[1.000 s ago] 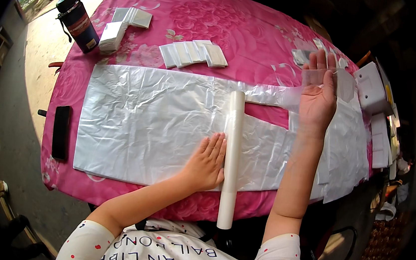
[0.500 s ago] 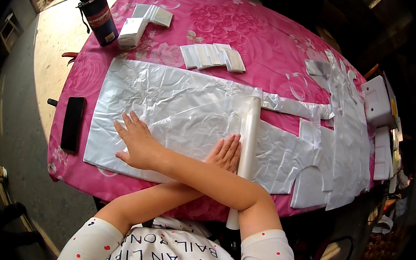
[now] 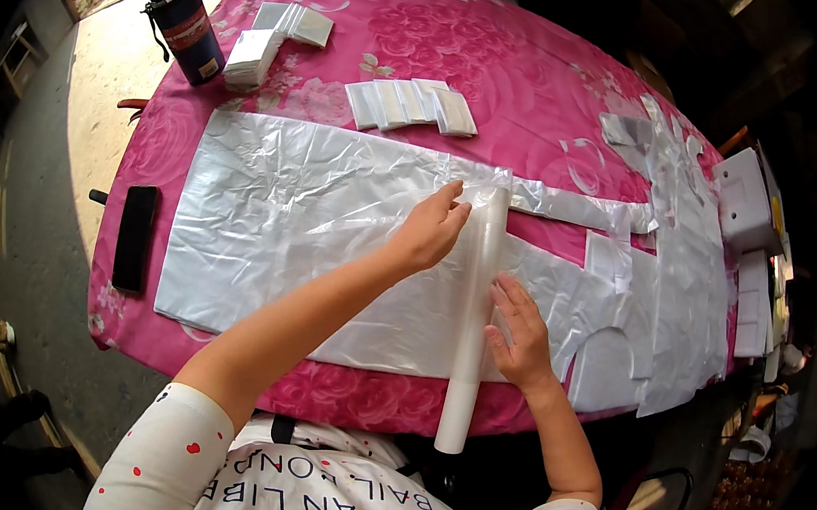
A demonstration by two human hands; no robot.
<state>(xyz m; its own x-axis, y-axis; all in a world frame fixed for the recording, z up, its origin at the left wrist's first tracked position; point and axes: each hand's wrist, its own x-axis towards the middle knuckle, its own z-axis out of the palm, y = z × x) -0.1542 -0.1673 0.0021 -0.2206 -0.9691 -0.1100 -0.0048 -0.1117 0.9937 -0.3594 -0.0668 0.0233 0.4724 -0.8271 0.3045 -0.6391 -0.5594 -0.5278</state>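
A whitish tube, which looks like a roll of clear plastic film (image 3: pixel 471 345), lies lengthwise across wide flattened plastic bags (image 3: pixel 263 231). Its near end juts past the table's front edge. My left hand (image 3: pixel 434 226) is just left of the roll near its far end, fingers slightly apart and holding nothing. On the other side, my right hand (image 3: pixel 521 337) is at the roll's right edge with fingers spread. Whether its fingertips touch the roll, I cannot tell. More plastic (image 3: pixel 548 288) spreads out to the right of the roll, with a handle-like strip (image 3: pixel 580 209) at the far side.
Small folded packets (image 3: pixel 411 106) lie beyond the bags, with stacked packets (image 3: pixel 253 55) farther left. A dark bottle (image 3: pixel 185 25) stands at the far left, and a black phone (image 3: pixel 136 239) lies near the left edge. White boxes (image 3: pixel 743 199) are at the right. A pink flowered cloth (image 3: pixel 449 38) covers the table.
My arms have uncrossed. The right hand has gone from the left part of the bags to the roll's right side; the left hand has lifted and moved farther away along the roll.
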